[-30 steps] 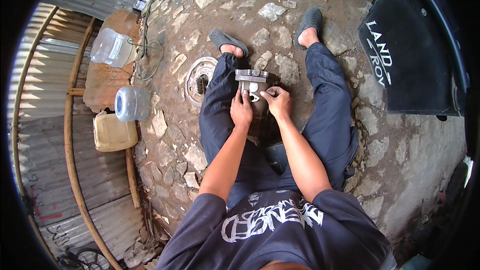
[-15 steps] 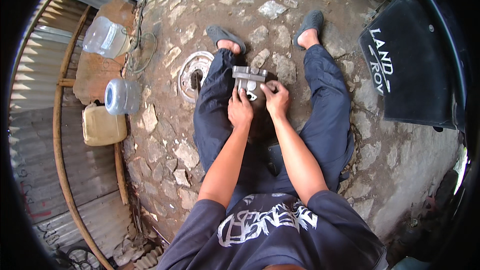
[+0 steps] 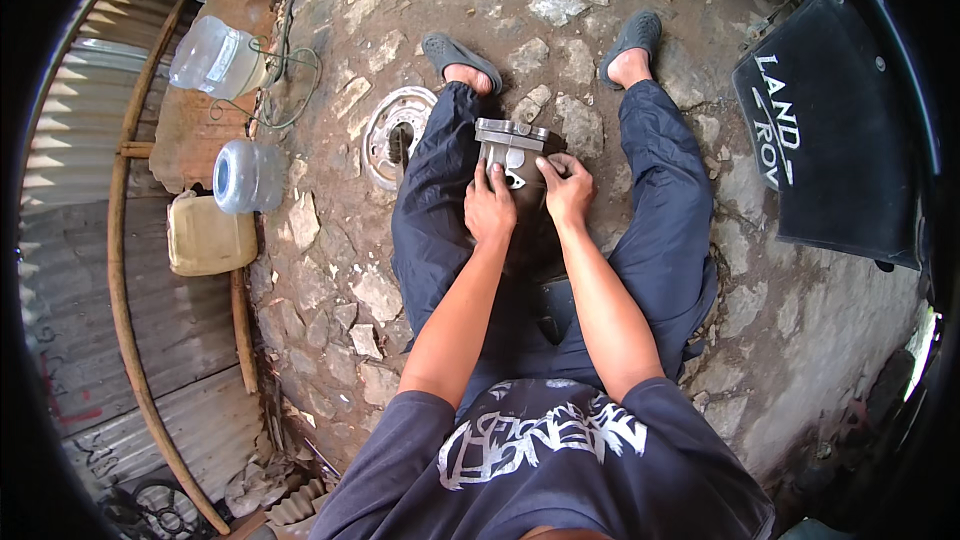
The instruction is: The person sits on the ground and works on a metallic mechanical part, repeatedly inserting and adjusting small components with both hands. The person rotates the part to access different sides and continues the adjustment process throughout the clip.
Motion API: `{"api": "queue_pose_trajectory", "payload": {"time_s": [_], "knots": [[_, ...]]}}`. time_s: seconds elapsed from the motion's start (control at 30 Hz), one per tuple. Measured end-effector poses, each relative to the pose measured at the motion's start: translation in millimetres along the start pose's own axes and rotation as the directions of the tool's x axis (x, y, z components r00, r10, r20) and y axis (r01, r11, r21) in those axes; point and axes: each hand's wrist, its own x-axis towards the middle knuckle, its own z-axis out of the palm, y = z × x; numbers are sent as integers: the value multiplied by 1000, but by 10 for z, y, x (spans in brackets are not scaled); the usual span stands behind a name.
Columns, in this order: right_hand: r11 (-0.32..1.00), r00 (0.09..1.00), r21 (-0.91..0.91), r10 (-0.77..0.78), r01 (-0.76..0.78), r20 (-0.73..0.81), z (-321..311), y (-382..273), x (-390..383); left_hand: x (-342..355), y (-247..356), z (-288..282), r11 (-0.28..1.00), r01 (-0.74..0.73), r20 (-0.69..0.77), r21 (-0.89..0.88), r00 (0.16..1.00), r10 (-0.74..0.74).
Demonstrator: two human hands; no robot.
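Between my lower legs stands a grey cast-metal engine part (image 3: 520,136) with a flat, flanged top. Its near face carries a small pale-rimmed port with a dark hole. My left hand (image 3: 490,204) grips the left of that face, fingers pointing up and the fingertips beside the port. On the right side, my right hand (image 3: 568,190) is closed, its thumb and bent forefinger against the part's near right edge. Whether a small piece sits between those fingertips I cannot make out. The part's underside is hidden in shadow behind my hands.
A round metal wheel rim (image 3: 376,146) lies left of my left leg. Further left are two clear plastic jugs (image 3: 250,177) and a yellowish jerrycan (image 3: 212,234), by a corrugated metal wall (image 3: 150,310). A black mud flap (image 3: 840,170) hangs at right. The ground is uneven stone.
The whole view has shifted slightly. Both hands stay at the engine part, with only small finger movements over its near face.
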Motion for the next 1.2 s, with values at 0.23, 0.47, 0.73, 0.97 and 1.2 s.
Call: {"api": "queue_pose_trajectory", "payload": {"time_s": [0.23,0.47,0.73,0.97,1.2], "knots": [[987,1000,158,4,-5,12,134,260,-34,39,24,-43,999,13,-9,30,1000,-13],[997,984,78,15,-29,177,35,275,-88,20,-3,-43,1000,13,-11,16,1000,-13],[994,995,109,-5,-5,98,58,61,-10,95,-48,-88,1000,-1,44,-13,999,1],[993,989,67,-102,95,109,68,210,48,25,-40,-58,1000,-16,-6,13,1000,16],[982,982,109,-162,151,101,59,221,-27,-1,-20,-36,999,-37,-31,21,999,38]]}}
